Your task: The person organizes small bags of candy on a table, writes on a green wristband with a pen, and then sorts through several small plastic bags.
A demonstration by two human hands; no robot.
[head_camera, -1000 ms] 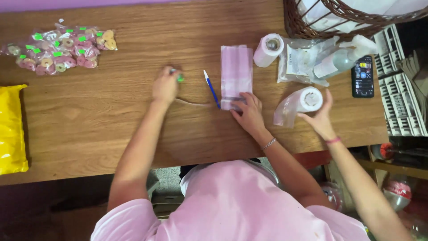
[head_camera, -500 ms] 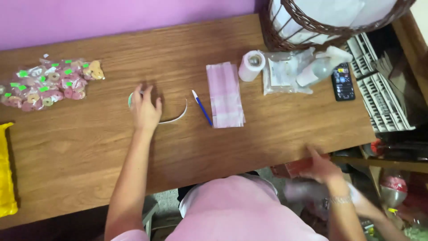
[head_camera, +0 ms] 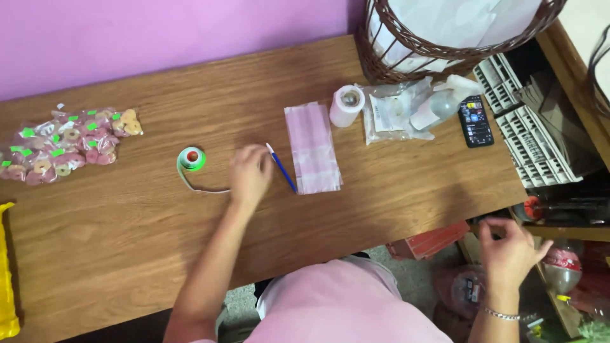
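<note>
Wicker basket (head_camera: pixel 406 54) of white paper (head_camera: pixel 457 22)

Off at the far left edge, a heap of small candy bags (head_camera: pixel 67 145) with green tags, beside a yellow packet (head_camera: pixel 6 273). Up top right, a wicker basket (head_camera: pixel 445 38), with a white tape roll (head_camera: pixel 346 105), clear wrappers (head_camera: pixel 391 114) and a black phone (head_camera: pixel 475 121) close below it.

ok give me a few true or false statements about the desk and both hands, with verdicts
1. The left hand lies on the wooden desk between the green tape roll and the blue pen. True.
2. The right hand holds the pen. False: it is off the desk edge, lower right, fingers spread, holding nothing.
3. The pink bags lie flat right of the pen. True.
4. The phone sits beside the wrapped candies. False: the candies are far left, the phone far right.
</note>
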